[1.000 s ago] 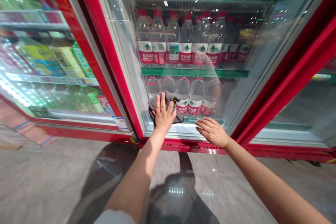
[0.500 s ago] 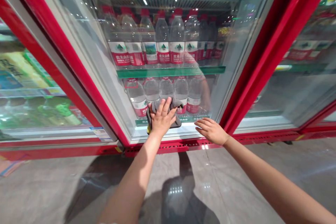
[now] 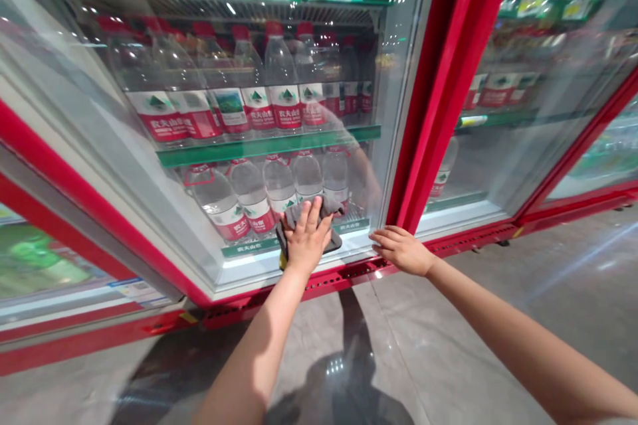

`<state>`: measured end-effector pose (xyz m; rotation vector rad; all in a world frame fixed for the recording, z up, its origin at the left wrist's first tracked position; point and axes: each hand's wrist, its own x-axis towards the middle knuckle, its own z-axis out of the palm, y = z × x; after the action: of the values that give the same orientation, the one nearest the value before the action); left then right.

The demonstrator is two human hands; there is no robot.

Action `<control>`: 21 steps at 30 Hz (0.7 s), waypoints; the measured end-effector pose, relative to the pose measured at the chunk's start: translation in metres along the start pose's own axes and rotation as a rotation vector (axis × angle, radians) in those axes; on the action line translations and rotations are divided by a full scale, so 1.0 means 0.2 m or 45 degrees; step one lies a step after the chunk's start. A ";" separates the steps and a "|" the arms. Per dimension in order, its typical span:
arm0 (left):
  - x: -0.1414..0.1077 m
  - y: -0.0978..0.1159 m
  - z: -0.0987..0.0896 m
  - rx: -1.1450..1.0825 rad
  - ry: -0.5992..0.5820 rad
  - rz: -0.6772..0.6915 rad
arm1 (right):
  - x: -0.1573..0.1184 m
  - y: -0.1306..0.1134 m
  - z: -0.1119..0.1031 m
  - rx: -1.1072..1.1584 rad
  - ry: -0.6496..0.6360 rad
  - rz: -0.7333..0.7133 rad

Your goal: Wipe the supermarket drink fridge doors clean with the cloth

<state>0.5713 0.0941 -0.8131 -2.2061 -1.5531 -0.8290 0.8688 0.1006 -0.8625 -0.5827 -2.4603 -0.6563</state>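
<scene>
My left hand [image 3: 305, 242] lies with spread fingers on a bunched grey cloth [image 3: 329, 209], pressing it against the lower part of the glass door [image 3: 369, 166]. A dark edge of the cloth shows to the right of the palm. Near the door's lower right corner, my right hand [image 3: 403, 250] is held with its fingers stretched out, holding nothing. Whether its fingertips touch the red frame [image 3: 443, 99] cannot be made out. Behind the glass stand water bottles [image 3: 284, 96] with red caps and labels, in two rows.
A green shelf edge [image 3: 269, 146] runs between the bottle rows. A second cooler door [image 3: 518, 146] is on the right, another [image 3: 44, 259] on the left. Below lies the grey tiled floor [image 3: 448, 358] with a dark shadow.
The view has turned to the right, so the cooler and bottles appear further left. My left hand with the cloth is now nearer the door's right side. My right hand remains outstretched.
</scene>
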 end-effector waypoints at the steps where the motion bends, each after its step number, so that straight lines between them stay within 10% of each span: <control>1: 0.01 0.05 0.03 -0.010 -0.006 0.037 | -0.02 0.01 -0.01 0.001 -0.013 0.014; 7: -0.08 0.08 0.17 -0.193 -0.358 0.510 | -0.10 0.05 -0.06 -0.038 -0.049 0.036; 15: 0.16 0.34 0.22 -0.017 -0.083 0.301 | -0.15 0.07 -0.12 -0.074 0.005 0.075; 21: 0.18 0.25 0.21 0.013 -0.326 0.968 | -0.21 0.09 -0.14 -0.076 -0.035 0.076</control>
<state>0.6373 0.1271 -0.8197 -2.6612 -0.6627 -0.3072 0.9213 0.0889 -0.8609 -0.6896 -2.4461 -0.7044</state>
